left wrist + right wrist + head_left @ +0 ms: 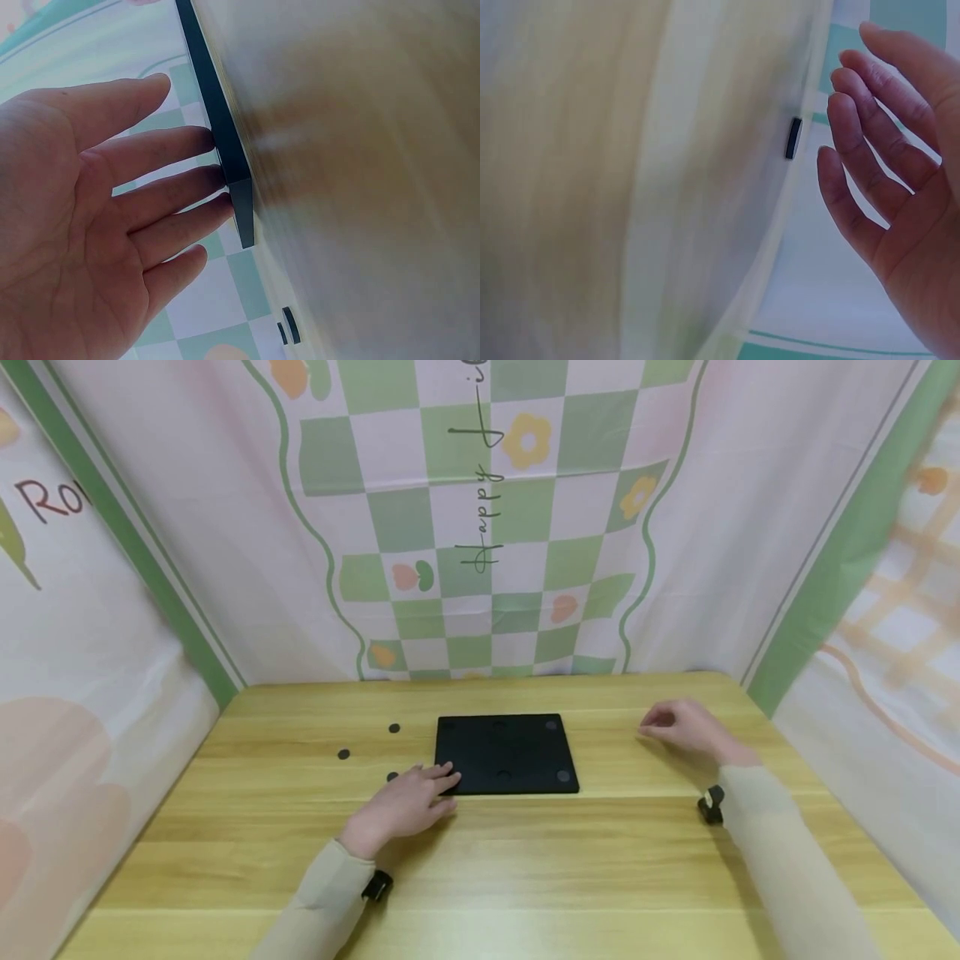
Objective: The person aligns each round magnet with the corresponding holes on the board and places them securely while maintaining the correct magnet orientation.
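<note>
A thin black rectangular board (pixel 510 747) lies flat on the wooden table, with round marks on its face; two at its right corners look greyer. My left hand (pixel 408 802) rests its outstretched fingertips on the board's near left corner; the left wrist view shows them touching the board (pixel 216 105). Over the table's right side, my right hand (pixel 690 727) hovers with loosely bent fingers. A small black disc (pixel 793 139) lies just beyond those fingertips in the right wrist view, apart from them; the head view does not show it.
Left of the board lie small dark discs: a far one (pixel 394 727), a leftmost one (pixel 343 754) and one (pixel 392 776) partly covered by my left hand. A patterned cloth (pixel 457 527) hangs behind the wooden table (pixel 525 877), with more cloth at both sides.
</note>
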A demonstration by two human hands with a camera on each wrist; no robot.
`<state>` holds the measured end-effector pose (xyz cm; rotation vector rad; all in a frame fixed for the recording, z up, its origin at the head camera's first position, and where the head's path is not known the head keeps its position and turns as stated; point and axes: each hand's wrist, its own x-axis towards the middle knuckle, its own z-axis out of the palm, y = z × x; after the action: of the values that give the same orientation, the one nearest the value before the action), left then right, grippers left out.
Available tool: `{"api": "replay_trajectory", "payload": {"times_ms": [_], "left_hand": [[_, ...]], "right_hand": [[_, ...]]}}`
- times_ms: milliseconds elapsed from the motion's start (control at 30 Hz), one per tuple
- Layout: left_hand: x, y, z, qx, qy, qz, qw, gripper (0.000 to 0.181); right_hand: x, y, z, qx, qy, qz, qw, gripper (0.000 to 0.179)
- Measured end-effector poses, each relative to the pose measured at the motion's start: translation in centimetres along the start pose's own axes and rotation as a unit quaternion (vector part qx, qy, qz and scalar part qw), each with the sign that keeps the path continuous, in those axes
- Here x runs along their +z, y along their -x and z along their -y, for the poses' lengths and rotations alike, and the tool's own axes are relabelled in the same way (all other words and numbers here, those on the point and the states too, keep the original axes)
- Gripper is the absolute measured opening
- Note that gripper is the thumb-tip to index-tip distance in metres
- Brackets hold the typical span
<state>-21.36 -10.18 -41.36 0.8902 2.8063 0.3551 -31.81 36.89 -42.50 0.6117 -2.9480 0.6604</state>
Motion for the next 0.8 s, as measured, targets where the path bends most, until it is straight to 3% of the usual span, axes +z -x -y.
{"api": "replay_trajectory", "payload": {"times_ms": [800], "left_hand": [[0.0,0.0,0.0,-0.001,0.003,0.0,1.0,0.049]], "right_hand": [[-1.5,2.2,-2.5,0.006,0.016,-0.02,0.9997,0.012]]}}
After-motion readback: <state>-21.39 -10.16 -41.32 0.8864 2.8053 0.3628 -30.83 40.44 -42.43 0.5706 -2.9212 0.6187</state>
